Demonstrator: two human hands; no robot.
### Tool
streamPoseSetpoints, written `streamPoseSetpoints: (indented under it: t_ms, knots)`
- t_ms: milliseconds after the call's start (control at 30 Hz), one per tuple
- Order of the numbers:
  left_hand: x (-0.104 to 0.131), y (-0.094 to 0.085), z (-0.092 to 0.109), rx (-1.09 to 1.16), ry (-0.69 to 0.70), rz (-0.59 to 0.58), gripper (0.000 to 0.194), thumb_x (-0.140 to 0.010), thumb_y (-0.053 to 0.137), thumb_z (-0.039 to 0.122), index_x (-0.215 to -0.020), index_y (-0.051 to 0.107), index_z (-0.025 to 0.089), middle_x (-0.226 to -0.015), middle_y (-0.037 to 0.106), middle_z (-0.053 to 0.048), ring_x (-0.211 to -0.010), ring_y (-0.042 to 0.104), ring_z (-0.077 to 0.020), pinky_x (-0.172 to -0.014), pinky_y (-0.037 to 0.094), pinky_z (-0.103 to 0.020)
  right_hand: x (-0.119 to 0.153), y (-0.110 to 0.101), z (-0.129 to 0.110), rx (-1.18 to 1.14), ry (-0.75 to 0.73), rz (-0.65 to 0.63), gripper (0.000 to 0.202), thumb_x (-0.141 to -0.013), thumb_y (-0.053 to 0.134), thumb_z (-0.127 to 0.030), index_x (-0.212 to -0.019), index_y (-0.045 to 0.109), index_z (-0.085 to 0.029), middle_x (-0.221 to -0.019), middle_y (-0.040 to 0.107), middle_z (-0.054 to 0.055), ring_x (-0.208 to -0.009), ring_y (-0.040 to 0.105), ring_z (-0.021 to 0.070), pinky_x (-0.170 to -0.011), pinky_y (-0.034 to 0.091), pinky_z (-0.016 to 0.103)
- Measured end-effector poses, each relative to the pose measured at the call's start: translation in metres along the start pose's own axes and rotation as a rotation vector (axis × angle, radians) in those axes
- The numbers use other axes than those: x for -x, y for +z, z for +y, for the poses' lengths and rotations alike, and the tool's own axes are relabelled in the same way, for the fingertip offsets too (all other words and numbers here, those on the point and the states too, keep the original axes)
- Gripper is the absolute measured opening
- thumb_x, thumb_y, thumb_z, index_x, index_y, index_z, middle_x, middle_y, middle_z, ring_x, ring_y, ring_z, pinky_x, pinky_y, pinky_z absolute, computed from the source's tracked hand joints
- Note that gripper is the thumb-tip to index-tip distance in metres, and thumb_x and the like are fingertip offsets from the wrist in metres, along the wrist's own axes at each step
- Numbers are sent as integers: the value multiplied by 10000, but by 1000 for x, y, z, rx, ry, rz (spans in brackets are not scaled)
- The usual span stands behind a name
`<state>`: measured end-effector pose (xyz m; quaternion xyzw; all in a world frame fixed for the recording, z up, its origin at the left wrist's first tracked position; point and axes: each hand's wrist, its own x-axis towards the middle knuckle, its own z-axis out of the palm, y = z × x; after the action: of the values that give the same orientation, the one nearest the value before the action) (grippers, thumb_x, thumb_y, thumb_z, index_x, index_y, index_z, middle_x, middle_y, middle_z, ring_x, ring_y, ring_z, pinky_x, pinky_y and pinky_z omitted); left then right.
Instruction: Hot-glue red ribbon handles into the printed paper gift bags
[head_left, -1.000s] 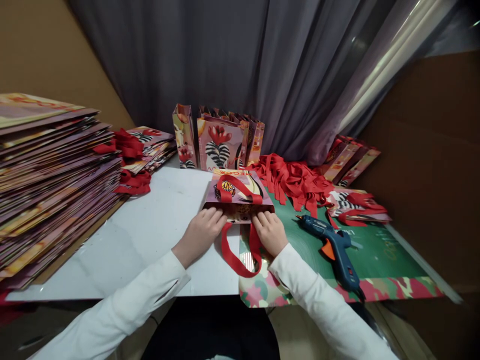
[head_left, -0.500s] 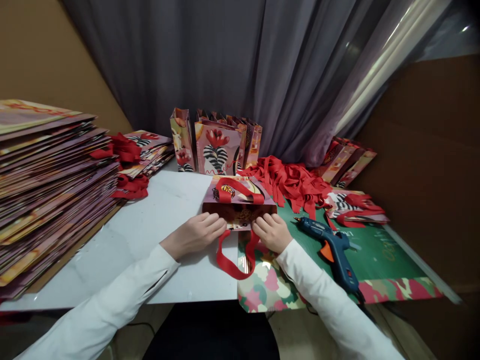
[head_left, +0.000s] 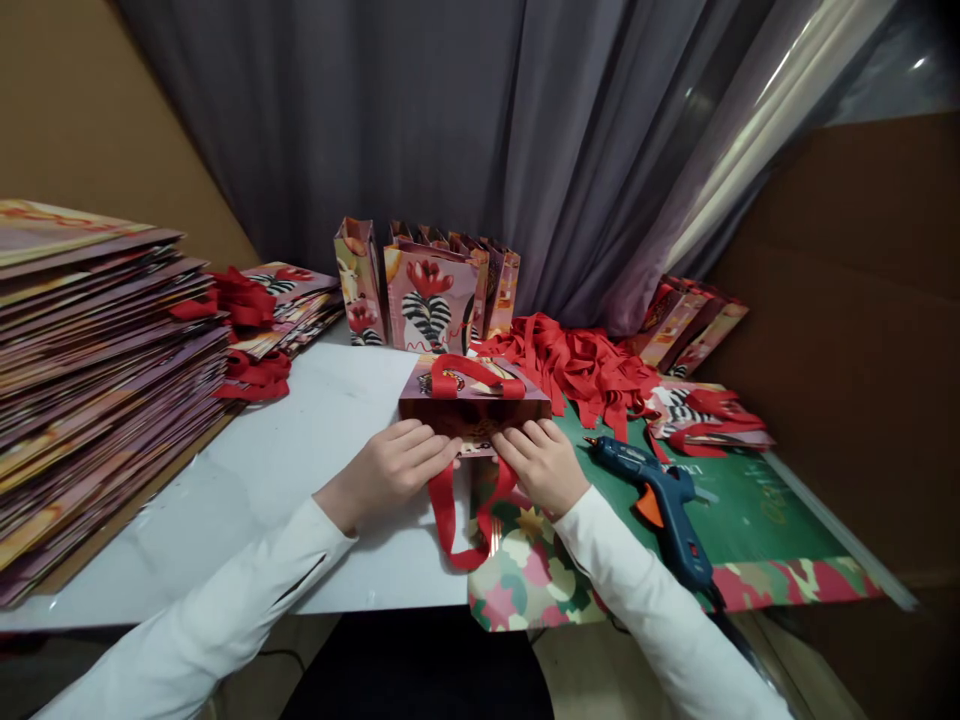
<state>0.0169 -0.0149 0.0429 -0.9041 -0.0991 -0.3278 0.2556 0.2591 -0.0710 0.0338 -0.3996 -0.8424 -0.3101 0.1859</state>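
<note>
Head view — the gift bag [head_left: 474,402] sits mid-table, its mouth edge now tipped up more steeply than a second ago, so the printed face shows less; it is being raised off the surface. Left hand [head_left: 397,462] and right hand [head_left: 541,462] both pinch the near rim, fingers curled over it. The near red ribbon handle [head_left: 459,510] hangs toward the front edge.

White table [head_left: 300,470], green mat [head_left: 739,505] at the right with a blue glue gun [head_left: 660,495]. Loose red ribbons [head_left: 581,365] behind; flat bags [head_left: 97,360] stacked at the left edge; grey curtain [head_left: 450,130] at the back.
</note>
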Motion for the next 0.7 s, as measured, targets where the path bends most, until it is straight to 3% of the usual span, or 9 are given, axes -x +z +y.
streamPoseSetpoints:
  t_ms: [67,233,400,700]
  knots:
    - [3,-1,-1,26,11,21,271,-899,531,93,-1160,574,149,-889,727,-22,-781,640,-144,-794,489,-314,4,3,2,3,-11,35,288,-953,398,-168,-1035,673,-140,-894,676,80,-772,450,182,-720,318,335]
    - [9,-13,1,67,-46,38,326,-920,468,80,-1221,567,158,-1004,735,-57,-878,664,-172,-845,500,-345,10,3,4,-27,19,109,268,-928,422,-134,-1031,668,-127,-892,681,82,-765,457,180,-702,316,329]
    - [14,-13,10,99,-115,146,321,-915,471,108,-1211,581,171,-927,751,-47,-764,655,-160,-766,510,-329,9,-2,-2,-42,24,127,289,-945,391,-151,-1007,673,-136,-836,663,83,-757,470,179,-706,309,336]
    - [22,-17,24,201,-283,255,168,-893,543,128,-1016,634,198,-855,724,-16,-827,639,-135,-930,494,-350,7,-12,-10,18,18,178,275,-936,412,-115,-1009,676,-145,-871,686,73,-773,482,174,-770,346,333]
